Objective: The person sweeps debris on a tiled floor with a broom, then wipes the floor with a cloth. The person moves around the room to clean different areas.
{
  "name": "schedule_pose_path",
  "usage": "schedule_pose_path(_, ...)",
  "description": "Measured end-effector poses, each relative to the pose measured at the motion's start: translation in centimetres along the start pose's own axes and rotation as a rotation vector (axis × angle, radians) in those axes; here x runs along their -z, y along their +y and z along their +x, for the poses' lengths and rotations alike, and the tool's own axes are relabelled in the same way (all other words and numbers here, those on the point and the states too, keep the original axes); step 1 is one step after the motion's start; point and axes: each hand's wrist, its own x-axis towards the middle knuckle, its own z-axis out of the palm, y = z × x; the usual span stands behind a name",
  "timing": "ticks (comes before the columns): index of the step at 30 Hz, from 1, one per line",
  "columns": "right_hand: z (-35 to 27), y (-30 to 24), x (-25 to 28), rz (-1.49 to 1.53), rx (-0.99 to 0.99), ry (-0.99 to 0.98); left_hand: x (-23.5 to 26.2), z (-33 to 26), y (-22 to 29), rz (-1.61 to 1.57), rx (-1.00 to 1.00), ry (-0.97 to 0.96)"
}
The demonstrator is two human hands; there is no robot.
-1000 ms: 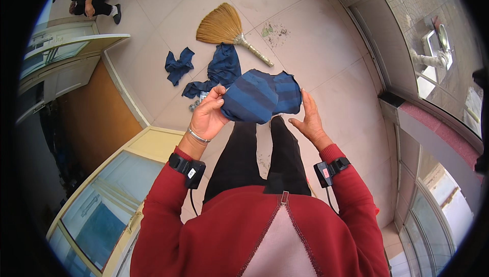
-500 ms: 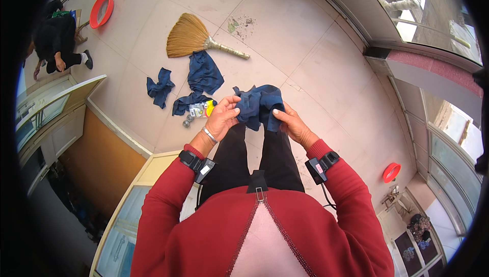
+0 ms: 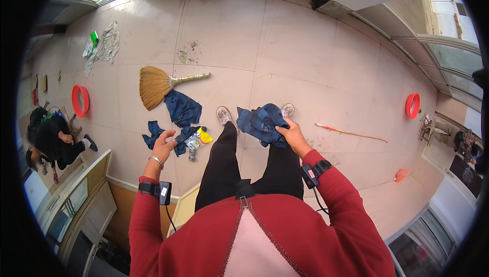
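"How are the hands?"
"The right hand [image 3: 294, 135] grasps a bunched blue cloth [image 3: 261, 124] at its four o'clock edge, above the floor before the legs. It probably sags because only one hand supports it. The left hand [image 3: 162, 150], between eight and nine o'clock from it, is released: fingers half curled, nothing visible inside."
"And around them?"
"Toward nine, a yellow-and-clear packet [image 3: 205, 136] beside loose blue scraps [image 3: 182, 109], perhaps grouped there for easy reach. At ten, a broom [image 3: 155, 86], handle pointing toward three."
"Opposite?"
"At three, a thin stick [image 3: 351, 132]; farther out, a red basin [image 3: 412, 106]."
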Motion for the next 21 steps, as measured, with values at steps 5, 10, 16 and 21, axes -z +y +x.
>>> schedule_pose_path(5, -4.5, 3.5, 17.8, -0.028, 0.026, 0.24, -2.4, -1.9, 0.5, 0.175, 0.137, 0.088)
schedule_pose_path(10, -14.4, 6.9, 36.6, -0.101, -0.018, 0.326, -10.6, -5.2, 9.5, 0.666, 0.055, 0.082)
schedule_pose_path(16, -25.4, 9.3, 56.6, -0.123, -0.069, 0.485, -22.5, -8.7, 22.3, 0.677, 0.001, 0.029)
schedule_pose_path(21, -28.4, 13.7, 69.0, -0.284, -0.056, 0.667, -29.7, -7.4, 30.5, 0.816, 0.116, -0.069)
